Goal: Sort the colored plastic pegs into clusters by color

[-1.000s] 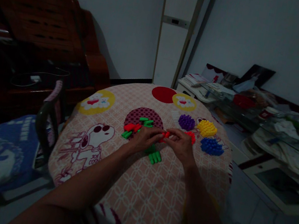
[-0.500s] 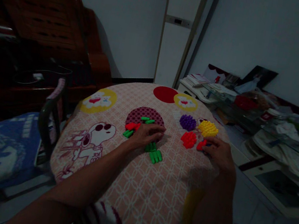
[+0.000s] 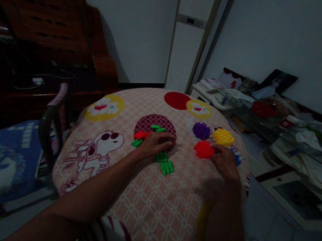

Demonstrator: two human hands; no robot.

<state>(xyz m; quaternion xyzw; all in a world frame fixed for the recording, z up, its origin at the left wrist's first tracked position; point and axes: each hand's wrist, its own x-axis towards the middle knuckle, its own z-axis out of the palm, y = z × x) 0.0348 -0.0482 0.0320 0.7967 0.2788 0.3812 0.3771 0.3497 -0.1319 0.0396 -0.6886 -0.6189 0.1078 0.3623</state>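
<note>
My left hand [image 3: 155, 143] rests over several green plastic pieces [image 3: 165, 164], its fingers stretched out and loosely bent. A red piece [image 3: 140, 134] lies just left of it, beside more green ones. To the right, my right hand [image 3: 224, 160] has its thumb and fingers closed at the right edge of a cluster of red pieces [image 3: 203, 149], on a red piece mostly hidden by the fingertips. Behind it are a purple cluster [image 3: 201, 131] and a yellow cluster [image 3: 223, 137]. Blue pieces [image 3: 237, 159] show partly past my right hand.
The round table [image 3: 163, 215] wears a patterned cloth. A chair [image 3: 49, 134] with a blue cushion stands at the left, before a wooden bench [image 3: 41, 22]. On the right, a low cabinet [image 3: 288, 191] carries papers and bags. A tall white cabinet-like unit [image 3: 186, 54] stands behind.
My right hand has moved left with the red piece, bringing it against the red cluster. The blue pieces have come into view behind that hand. My left hand stays nearly still.
</note>
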